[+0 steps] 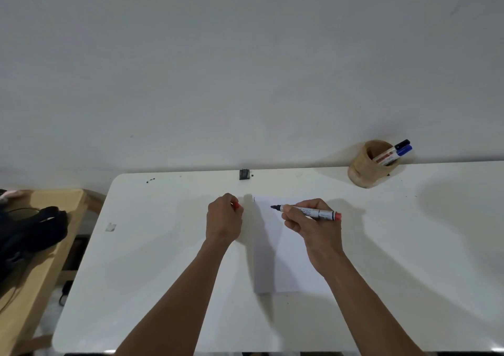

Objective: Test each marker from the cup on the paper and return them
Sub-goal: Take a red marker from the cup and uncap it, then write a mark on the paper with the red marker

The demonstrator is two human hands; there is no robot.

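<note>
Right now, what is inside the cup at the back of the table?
Two markers stand in the cup: a black-capped marker and a blue-capped marker. Their lower ends are hidden by the cup wall.

A: What blocks the way across the table (152, 246)?
B: Little. The cup (365, 168) stands near the far edge toward the right, two markers (392, 153) leaning out of it toward the right. A small dark clip (244, 174) sits at the middle of the far edge.
A: And the left side?
B: Open surface from the paper (289, 260) to the left edge; the right side past the paper is open as well.
</note>
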